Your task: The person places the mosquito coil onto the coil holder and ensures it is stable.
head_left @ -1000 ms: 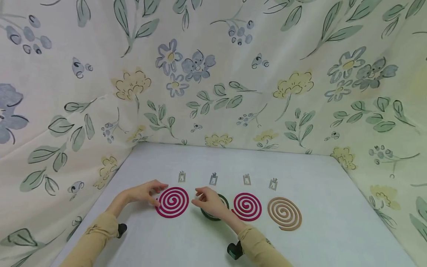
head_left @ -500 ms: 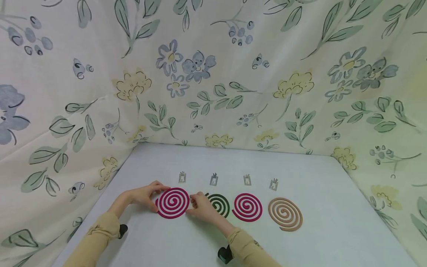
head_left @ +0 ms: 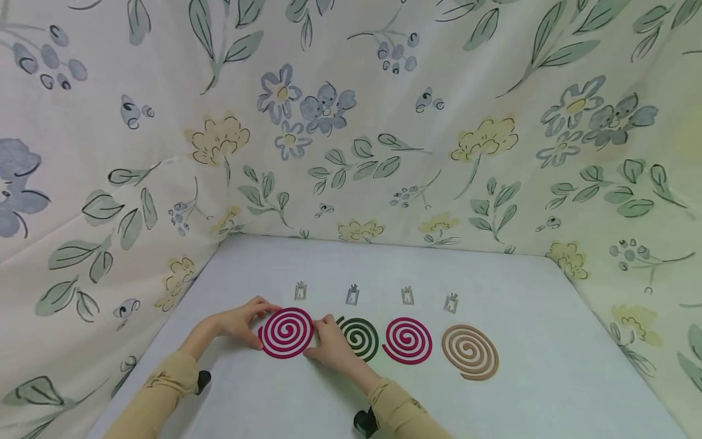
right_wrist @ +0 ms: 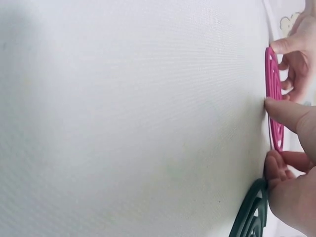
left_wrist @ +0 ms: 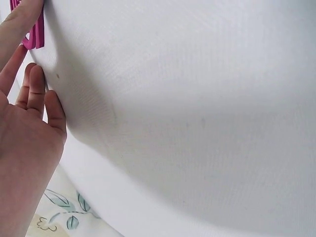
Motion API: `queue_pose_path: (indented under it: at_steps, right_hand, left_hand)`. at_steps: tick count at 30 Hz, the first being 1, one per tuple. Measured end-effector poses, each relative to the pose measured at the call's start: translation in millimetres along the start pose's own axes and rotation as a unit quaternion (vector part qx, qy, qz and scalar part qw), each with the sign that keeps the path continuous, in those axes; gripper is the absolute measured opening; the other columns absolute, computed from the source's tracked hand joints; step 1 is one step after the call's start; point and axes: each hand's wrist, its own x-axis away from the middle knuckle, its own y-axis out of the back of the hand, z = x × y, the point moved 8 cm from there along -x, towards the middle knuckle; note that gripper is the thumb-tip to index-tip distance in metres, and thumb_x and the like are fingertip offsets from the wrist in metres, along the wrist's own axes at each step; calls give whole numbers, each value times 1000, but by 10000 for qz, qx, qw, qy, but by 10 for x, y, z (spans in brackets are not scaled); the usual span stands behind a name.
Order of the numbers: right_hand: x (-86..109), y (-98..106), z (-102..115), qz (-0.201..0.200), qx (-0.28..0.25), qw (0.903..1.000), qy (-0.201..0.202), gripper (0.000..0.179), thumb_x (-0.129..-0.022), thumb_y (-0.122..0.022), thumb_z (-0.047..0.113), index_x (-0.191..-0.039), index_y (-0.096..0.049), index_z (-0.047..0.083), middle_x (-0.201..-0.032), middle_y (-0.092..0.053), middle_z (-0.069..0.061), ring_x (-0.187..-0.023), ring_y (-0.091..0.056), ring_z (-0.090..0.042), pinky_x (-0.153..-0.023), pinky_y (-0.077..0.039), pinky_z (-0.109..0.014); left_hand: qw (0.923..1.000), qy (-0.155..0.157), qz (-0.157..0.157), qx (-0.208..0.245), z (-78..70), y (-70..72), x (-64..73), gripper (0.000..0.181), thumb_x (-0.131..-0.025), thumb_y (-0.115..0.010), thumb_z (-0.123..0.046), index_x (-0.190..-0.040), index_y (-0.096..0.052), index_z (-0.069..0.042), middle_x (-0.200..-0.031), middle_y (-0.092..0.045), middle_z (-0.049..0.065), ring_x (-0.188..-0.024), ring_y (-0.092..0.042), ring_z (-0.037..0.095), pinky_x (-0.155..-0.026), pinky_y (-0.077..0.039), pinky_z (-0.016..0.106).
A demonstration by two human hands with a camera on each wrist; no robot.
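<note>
A magenta spiral coil [head_left: 286,332] lies flat on the white table [head_left: 384,262], the leftmost of a row. My left hand [head_left: 245,321] holds its left rim between thumb and forefinger. My right hand [head_left: 325,339] holds the right rim the same way, its palm partly over the dark green coil [head_left: 360,337]. In the left wrist view only a bit of the magenta coil [left_wrist: 34,34] shows under a fingertip of my left hand [left_wrist: 24,133]. In the right wrist view the magenta coil [right_wrist: 273,74] is seen edge-on, with my right hand [right_wrist: 296,187] and the green coil [right_wrist: 252,215] beside it.
A second magenta coil [head_left: 407,340] and a tan coil [head_left: 470,351] continue the row to the right. Several small metal stands [head_left: 352,295] lie in a line behind the coils. Flowered cloth [head_left: 351,122] walls the table at the back and both sides.
My right hand slid left off the green coil onto the right rim of the leftmost magenta coil. The left hand stayed at its left rim. The coil shifted slightly.
</note>
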Motion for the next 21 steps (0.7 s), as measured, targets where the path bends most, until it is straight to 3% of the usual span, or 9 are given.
queue_pose_path:
  at_steps: [13,21]
  right_hand:
    - [-12,-23,-46,-186,-471,9986,122,59,-76,-79,16,-126,-52,1,-102,-55,-4,-86,-49,-9,-74,-45,-19]
    - [-11,-13,-33,-308,-1243,9905,500,62,-78,-75,7,-132,-46,0,-94,-61,-3,-75,-53,-2,-66,-47,-16]
  left_hand:
    - [9997,6,-171,150,0,29,-22,82,-64,-83,-11,-135,-41,-9,-130,-38,17,-116,-36,32,-95,-34,50]
    - [9989,213,-375,175,15,29,-32,84,-65,-85,-12,-133,-36,-11,-128,-40,14,-117,-36,31,-98,-33,55]
